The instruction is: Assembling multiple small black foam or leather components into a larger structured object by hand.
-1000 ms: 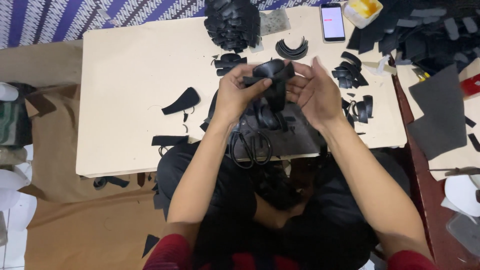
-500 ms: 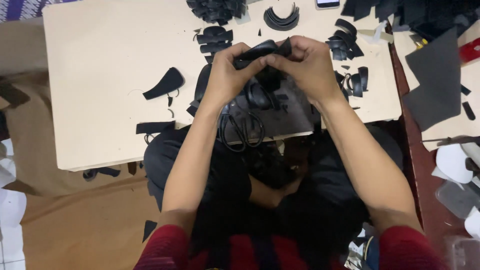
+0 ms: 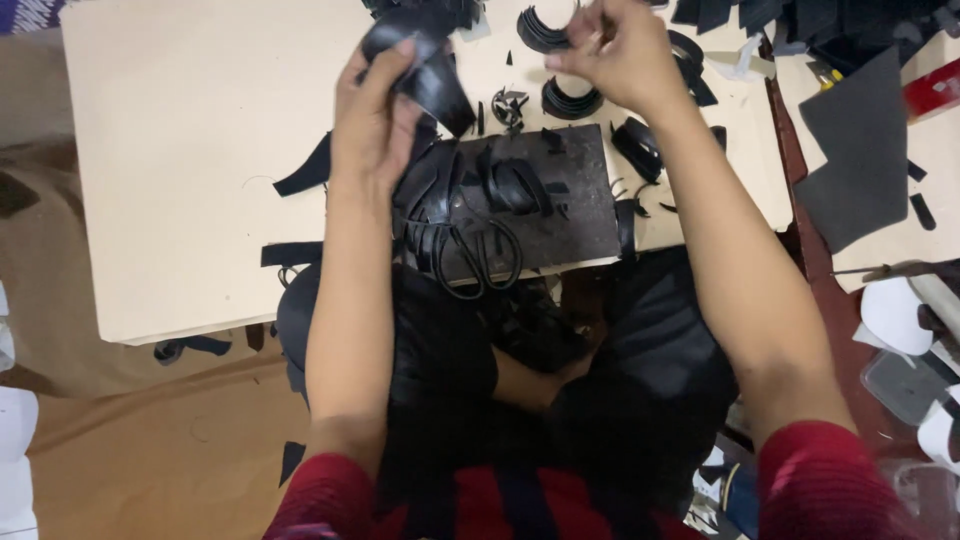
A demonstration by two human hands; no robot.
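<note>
The left hand (image 3: 375,120) is closed around a curved piece of black sheet material (image 3: 425,70), thumb on one face and fingers on the other, holding it up above the pale worktable (image 3: 190,150). The right hand (image 3: 620,50) is raised well apart from it, its fingertips pinched together; whether they grip a thin strip or scrap cannot be told, since nothing clear shows between them.

Just below the left hand lies a dark cutting board (image 3: 570,190) at the table's near edge, strewn with black offcuts. A pair of black-handled scissors (image 3: 480,255) rests on the board's near side, its loops hanging out past the edge toward the person's lap. Beneath and just beyond the right hand sit stacks of curved black cut pieces (image 3: 570,100), with more black pieces heaped at the table's far edge.

The risks appear modest. The held piece is limp and gripped at one end only, so it could fold or slip from the fingers. The scissors look poorly seated, and a forearm coming back down could knock them off onto the lap. A sweep of the right wrist might also scatter the nearby stacks.
</note>
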